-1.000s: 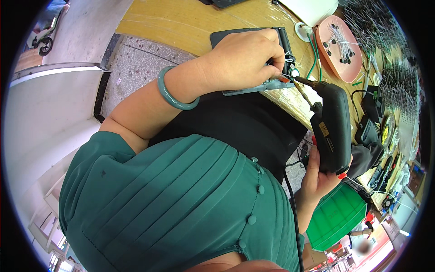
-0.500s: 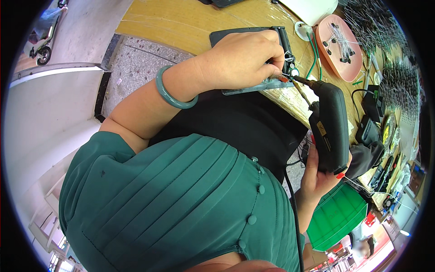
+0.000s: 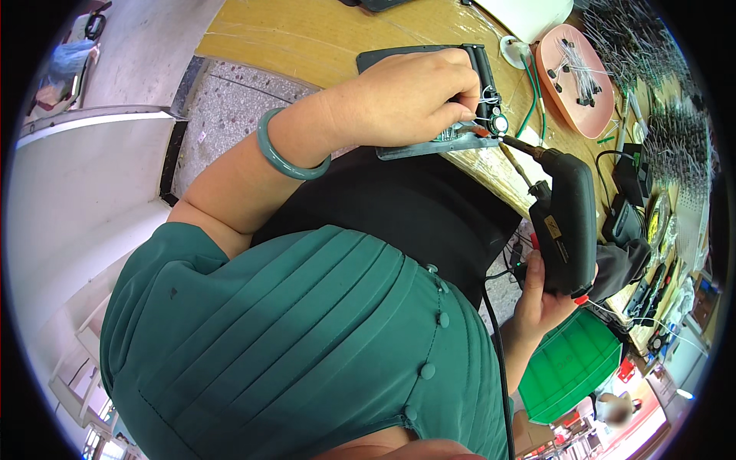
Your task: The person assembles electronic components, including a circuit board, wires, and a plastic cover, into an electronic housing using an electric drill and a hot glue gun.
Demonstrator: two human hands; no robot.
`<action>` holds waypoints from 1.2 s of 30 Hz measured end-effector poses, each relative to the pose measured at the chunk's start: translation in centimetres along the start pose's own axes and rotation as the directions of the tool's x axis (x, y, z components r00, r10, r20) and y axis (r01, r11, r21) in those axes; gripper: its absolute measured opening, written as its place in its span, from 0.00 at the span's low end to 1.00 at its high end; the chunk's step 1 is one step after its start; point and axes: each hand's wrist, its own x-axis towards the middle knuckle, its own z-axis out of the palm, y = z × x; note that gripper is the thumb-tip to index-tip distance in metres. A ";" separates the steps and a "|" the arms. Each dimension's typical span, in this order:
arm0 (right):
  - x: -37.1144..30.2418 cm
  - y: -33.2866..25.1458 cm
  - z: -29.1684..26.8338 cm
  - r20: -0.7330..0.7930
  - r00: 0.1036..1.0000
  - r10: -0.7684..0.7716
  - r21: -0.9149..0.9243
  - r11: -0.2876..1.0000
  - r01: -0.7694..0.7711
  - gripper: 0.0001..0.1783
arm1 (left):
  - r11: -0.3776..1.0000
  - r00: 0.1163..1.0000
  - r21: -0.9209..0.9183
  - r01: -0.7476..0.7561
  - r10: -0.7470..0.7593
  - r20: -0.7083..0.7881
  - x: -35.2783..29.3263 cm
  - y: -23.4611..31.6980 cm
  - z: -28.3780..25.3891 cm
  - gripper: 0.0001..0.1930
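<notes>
My right hand [image 3: 537, 303] is wrapped round the handle of a black soldering gun [image 3: 569, 222], its palm partly hidden behind the body. The gun's metal tip points up and left, close beside a small round white-faced part [image 3: 499, 123] on a dark flat electronic casing [image 3: 418, 150]. Over that casing, my left hand [image 3: 418, 96] is closed in a pinch, with thumb and forefinger at a thin pale wire [image 3: 483, 117]. A green circuit board shows partly under the hand. Whether tip and joint touch is too small to tell.
A pink tray [image 3: 548, 54] with black-ended white leads stands at the far right of the wooden table [image 3: 268, 34]. Green wires [image 3: 529, 96] lie between tray and casing. A green crate [image 3: 571, 368] is low on the right, and a black cable [image 3: 498, 360] hangs beside my body.
The soldering gun and my right hand have shifted slightly right and down. My left hand has edged left, and the round white-faced part shows more fully.
</notes>
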 end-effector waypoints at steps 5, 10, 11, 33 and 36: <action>0.0 -0.2 0.2 0.026 1.000 0.002 0.022 1.000 -0.002 0.25 | 1.000 1.000 -0.010 -0.001 0.001 -0.007 0.0 -0.1 0.1 0.02; -0.1 -0.1 0.2 0.019 1.000 -0.003 -0.017 1.000 0.003 0.25 | 1.000 1.000 -0.004 0.003 -0.003 -0.005 0.0 -0.1 0.1 0.02; -0.2 -0.1 0.2 0.021 1.000 0.014 -0.016 1.000 -0.014 0.25 | 1.000 1.000 -0.002 -0.004 0.004 -0.010 0.0 -0.1 0.2 0.02; 0.0 1.4 -1.2 -0.087 0.993 0.075 0.361 0.932 -0.038 0.20 | 0.971 0.981 -0.236 0.046 0.001 0.194 0.3 0.1 -2.0 0.04; -0.3 2.5 -2.5 -0.191 0.973 0.132 0.531 0.847 -0.011 0.21 | 0.931 0.981 -0.366 0.020 0.053 0.189 0.4 -0.4 -2.4 0.10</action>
